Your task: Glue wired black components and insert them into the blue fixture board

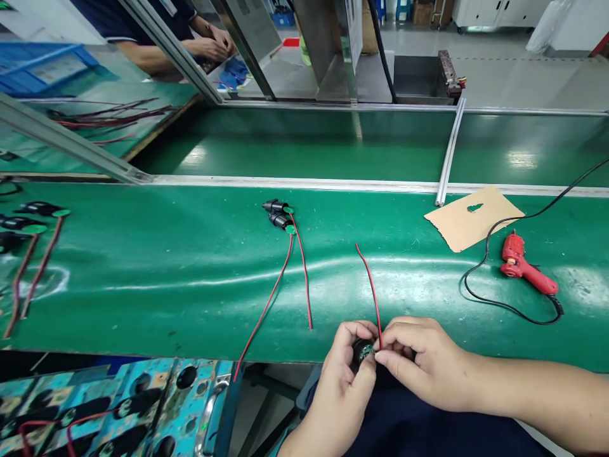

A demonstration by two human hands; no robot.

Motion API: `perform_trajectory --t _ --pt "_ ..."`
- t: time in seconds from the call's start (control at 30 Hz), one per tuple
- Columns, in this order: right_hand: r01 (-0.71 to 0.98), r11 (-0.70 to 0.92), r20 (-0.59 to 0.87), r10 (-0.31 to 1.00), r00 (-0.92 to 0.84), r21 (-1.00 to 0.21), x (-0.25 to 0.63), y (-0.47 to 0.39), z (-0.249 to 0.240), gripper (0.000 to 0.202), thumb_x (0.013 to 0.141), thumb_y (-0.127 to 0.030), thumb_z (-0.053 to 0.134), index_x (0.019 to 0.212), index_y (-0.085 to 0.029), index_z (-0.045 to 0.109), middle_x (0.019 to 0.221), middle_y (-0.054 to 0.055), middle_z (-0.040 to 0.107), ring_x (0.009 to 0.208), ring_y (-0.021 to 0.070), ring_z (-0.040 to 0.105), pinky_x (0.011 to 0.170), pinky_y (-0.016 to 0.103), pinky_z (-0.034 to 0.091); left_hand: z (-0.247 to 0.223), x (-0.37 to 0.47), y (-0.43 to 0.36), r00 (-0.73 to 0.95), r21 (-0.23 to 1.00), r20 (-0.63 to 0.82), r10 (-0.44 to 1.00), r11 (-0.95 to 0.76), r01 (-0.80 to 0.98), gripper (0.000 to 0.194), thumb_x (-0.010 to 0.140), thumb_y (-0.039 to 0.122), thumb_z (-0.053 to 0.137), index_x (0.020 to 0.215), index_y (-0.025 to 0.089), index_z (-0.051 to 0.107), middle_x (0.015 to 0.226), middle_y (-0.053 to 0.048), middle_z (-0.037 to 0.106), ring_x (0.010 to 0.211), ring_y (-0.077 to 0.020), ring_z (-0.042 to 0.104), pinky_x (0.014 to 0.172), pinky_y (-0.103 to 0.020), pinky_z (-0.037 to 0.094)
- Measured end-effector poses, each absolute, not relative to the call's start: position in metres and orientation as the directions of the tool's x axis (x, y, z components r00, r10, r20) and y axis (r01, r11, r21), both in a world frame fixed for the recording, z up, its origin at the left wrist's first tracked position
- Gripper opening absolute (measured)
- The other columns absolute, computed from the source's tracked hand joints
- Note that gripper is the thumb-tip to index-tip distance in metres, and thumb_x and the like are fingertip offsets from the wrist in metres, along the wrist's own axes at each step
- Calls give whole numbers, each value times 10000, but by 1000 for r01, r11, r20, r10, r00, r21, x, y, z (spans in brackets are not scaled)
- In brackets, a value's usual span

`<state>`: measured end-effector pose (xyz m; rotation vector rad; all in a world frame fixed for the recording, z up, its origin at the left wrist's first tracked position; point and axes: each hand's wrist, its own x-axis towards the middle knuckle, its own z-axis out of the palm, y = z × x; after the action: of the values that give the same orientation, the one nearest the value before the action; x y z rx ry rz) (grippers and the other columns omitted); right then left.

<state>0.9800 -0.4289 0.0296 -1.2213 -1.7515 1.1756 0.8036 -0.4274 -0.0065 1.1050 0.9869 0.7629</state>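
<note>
At the near edge of the green surface (166,254), my left hand (340,384) curls closely round a black part (359,352), its green end turned to the right; my grip hides much of its long axis. My right hand (423,358), closed to a pinch, has the red wire (372,285) near its lower end. The wire runs lengthwise away from me, free tip leaning left.

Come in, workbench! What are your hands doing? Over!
Left hand holding black part. Right hand pinching red wire beside it. Red corded tool off to the right, not in the way.
</note>
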Motion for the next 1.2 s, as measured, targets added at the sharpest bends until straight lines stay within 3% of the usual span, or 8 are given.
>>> perform_trajectory --t 0.17,0.4,0.53,0.67,0.9,1.2 --pt "352 159 55 956 -287 -923 975 -431 25 151 853 -123 539 736 -209 496 631 -49 516 568 106 496 559 229 405 -4 797 -423 425 913 -342 838 403 -60 96 913 230 597 952 244 510 1064 -29 623 1010 -204 604 884 -325 500" --pt "371 160 68 966 -249 -915 977 -434 22 121 869 -131 519 775 -206 530 671 -18 605 595 119 563 584 225 455 -3 796 -425 431 893 -398 810 449 -20 197 980 428 566 1039 241 586 978 -22 633 916 -181 581 857 -301 483" --pt "388 268 168 947 -272 -882 974 -437 18 124 902 -113 501 827 -205 538 714 5 628 637 134 591 621 231 501 -2 803 -431 427 815 -500 753 576 -61 286 986 518 521 1072 246 548 801 21 566 715 -146 512 691 -269 462" --pt "403 331 231 933 -277 -853 974 -436 19 141 913 -101 476 836 -207 528 738 16 627 666 141 598 641 239 524 -1 811 -433 371 809 -528 764 585 -55 358 964 580 526 1027 228 535 678 64 435 590 -116 377 559 -233 380" --pt "413 308 210 941 -267 -857 976 -437 19 137 885 -98 479 821 -215 508 712 2 598 637 135 577 613 234 514 0 821 -433 367 806 -515 775 583 -100 365 951 544 550 1055 198 600 687 45 476 567 -109 367 512 -227 353" --pt "372 198 123 969 -214 -907 977 -437 11 127 863 -92 511 846 -217 526 736 -9 627 638 129 599 629 249 511 -4 818 -430 340 883 -435 834 469 -20 376 968 398 540 1262 222 693 733 -18 593 604 -167 507 574 -294 471"
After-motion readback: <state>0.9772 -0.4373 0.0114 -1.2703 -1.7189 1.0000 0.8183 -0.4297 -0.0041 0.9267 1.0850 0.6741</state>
